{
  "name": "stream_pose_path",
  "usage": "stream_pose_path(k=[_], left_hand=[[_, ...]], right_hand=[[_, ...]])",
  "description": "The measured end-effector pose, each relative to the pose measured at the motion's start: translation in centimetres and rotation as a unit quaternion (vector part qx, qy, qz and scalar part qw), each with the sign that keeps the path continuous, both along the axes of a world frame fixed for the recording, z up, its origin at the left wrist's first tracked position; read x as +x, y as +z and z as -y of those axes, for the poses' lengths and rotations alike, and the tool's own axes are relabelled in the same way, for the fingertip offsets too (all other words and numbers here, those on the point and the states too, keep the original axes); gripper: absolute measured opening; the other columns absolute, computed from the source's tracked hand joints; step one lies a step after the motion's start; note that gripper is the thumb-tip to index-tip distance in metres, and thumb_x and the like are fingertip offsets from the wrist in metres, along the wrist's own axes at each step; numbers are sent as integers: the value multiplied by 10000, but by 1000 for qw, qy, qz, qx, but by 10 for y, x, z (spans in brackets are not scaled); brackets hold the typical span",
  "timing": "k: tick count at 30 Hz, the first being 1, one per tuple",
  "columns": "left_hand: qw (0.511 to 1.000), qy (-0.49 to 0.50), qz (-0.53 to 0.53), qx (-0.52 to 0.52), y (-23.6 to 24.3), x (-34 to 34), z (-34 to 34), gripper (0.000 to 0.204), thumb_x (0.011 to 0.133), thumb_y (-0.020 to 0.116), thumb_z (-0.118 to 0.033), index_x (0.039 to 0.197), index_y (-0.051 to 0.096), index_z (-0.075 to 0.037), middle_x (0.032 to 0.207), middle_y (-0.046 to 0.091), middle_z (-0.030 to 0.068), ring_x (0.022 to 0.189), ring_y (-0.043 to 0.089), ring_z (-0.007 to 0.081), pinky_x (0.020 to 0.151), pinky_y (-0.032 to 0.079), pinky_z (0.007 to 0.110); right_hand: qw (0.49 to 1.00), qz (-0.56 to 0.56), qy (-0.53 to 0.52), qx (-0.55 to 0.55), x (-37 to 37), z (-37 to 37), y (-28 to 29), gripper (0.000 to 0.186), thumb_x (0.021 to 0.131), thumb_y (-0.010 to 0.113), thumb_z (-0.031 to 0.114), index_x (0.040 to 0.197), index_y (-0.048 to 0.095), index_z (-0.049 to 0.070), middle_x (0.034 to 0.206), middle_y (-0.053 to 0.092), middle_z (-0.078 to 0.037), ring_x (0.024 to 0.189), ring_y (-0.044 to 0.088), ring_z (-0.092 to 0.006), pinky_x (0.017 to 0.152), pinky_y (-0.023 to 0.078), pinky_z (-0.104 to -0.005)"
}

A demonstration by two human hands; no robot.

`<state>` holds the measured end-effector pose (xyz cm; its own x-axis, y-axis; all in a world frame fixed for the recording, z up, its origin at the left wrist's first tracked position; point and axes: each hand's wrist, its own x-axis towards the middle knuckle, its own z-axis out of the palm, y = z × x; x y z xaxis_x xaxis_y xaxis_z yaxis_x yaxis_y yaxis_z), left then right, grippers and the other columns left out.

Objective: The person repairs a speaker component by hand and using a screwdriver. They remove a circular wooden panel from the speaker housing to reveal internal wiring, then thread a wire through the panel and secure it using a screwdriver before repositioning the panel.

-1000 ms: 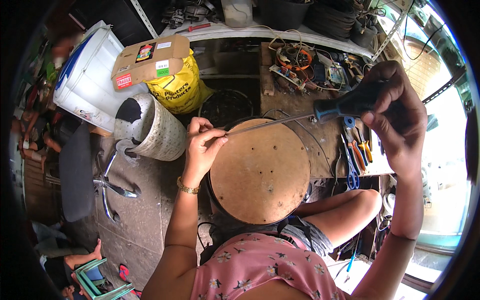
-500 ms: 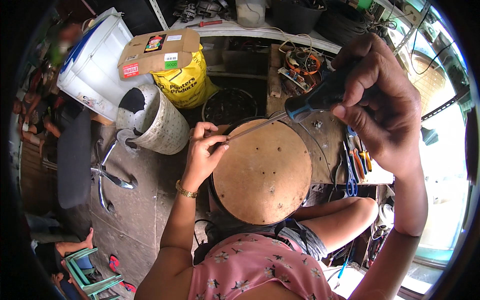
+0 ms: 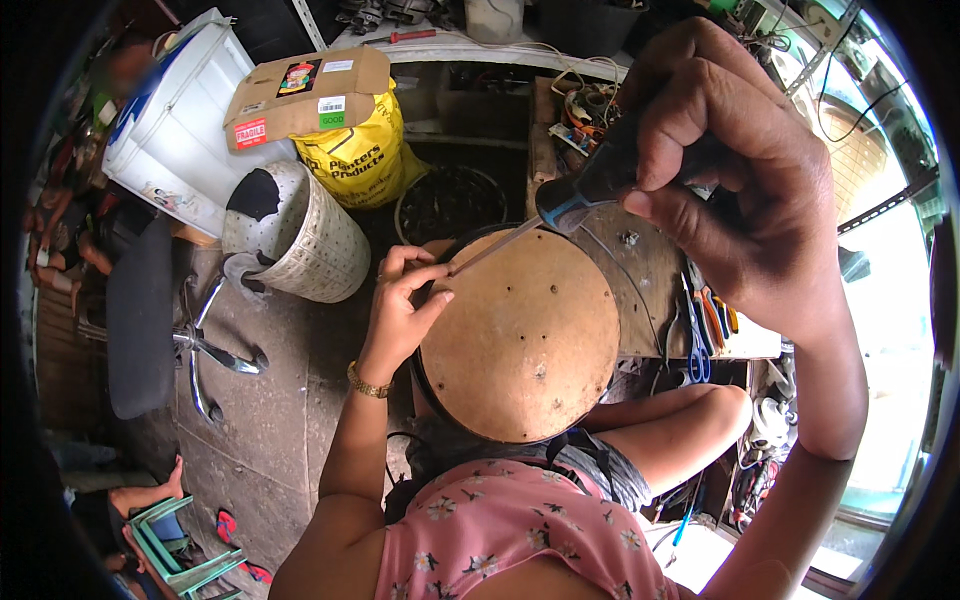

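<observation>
In my raised right hand (image 3: 745, 185) is a screwdriver (image 3: 568, 205) with a black and blue handle, its thin shaft slanting down to the left. The tip meets the upper left edge of a round tan board (image 3: 520, 360) with a dark rim and several small holes, which rests at my lap. My left hand (image 3: 395, 310), with a gold watch on the wrist, is at that same edge. Its index finger and thumb are bent close around the tip; anything small between them is too hidden to make out.
Pliers and blue-handled scissors (image 3: 699, 362) lie on the wooden bench at right. A perforated white bin (image 3: 325, 245), a yellow sack (image 3: 365, 160) under a cardboard box (image 3: 300, 90), and a dark round tub (image 3: 450, 205) stand beyond. Left are a swivel chair (image 3: 145, 320) and a green chair (image 3: 190, 570).
My right hand and the screwdriver handle have shifted a little left and upward in view. The left thumb sits slightly further from the tip. The whole scene has shifted slightly.
</observation>
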<state>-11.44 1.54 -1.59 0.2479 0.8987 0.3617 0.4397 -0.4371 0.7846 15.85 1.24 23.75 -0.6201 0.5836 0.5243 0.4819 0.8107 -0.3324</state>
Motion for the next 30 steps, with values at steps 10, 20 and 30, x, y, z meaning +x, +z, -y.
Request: stream_pose_path(k=[10,20,30], left_hand=[[999,25,23,-8,-4,2,-9,185,728,731,3,910,702,-16,912,599,67,894,577,216,782,472,331],[1000,-9,7,27,2,-1,-10,175,783,632,42,958,632,28,956,585,95,910,573,202,804,459,321],[923,-210,311,82,103,53,-42,515,864,706,-301,1229,458,-36,1217,561,98,1015,556,151,913,431,302]], right_hand=[[997,72,3,-6,-7,3,12,148,822,632,60,923,545,-4,910,572,-161,866,572,-269,734,461,-345],[973,222,26,-65,-13,7,58,188,892,562,92,1015,542,-50,881,615,-209,848,621,-325,702,494,-389],[972,129,38,-192,-39,20,79,272,948,472,151,1102,506,-71,823,641,-241,803,642,-407,683,514,-447]])
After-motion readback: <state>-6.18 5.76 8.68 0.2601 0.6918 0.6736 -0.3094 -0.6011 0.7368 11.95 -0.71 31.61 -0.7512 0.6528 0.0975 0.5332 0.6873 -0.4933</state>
